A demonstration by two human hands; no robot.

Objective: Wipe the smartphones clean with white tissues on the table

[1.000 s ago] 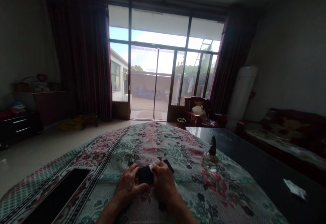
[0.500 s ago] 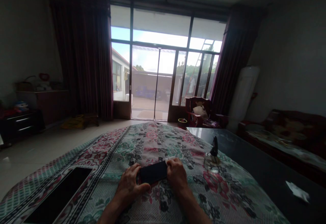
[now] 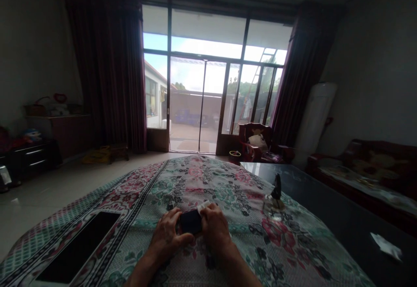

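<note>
A dark phone (image 3: 190, 221) lies between my hands, low over the flowered cloth. My left hand (image 3: 167, 231) grips its left end, with the fingers at the far edge and the thumb along the near edge. My right hand (image 3: 215, 226) is closed on a small white tissue or cloth (image 3: 203, 205) and lies over the phone's right part, hiding it. Over to the left, a larger device with a black screen and white frame (image 3: 78, 248) rests on the cloth. A clear glass bottle with a black spray top (image 3: 275, 198) stands to the right.
The patterned cloth (image 3: 163, 261) covers a round-edged table. At the right is a dark table surface (image 3: 335, 221) with a crumpled white tissue (image 3: 386, 246). Farther back are a wooden armchair (image 3: 256, 141), a sofa (image 3: 374, 165) and glass doors (image 3: 192, 104).
My right hand has moved left across the phone with the white tissue, covering more of the screen. My left hand keeps its hold. The view has shifted slightly.
</note>
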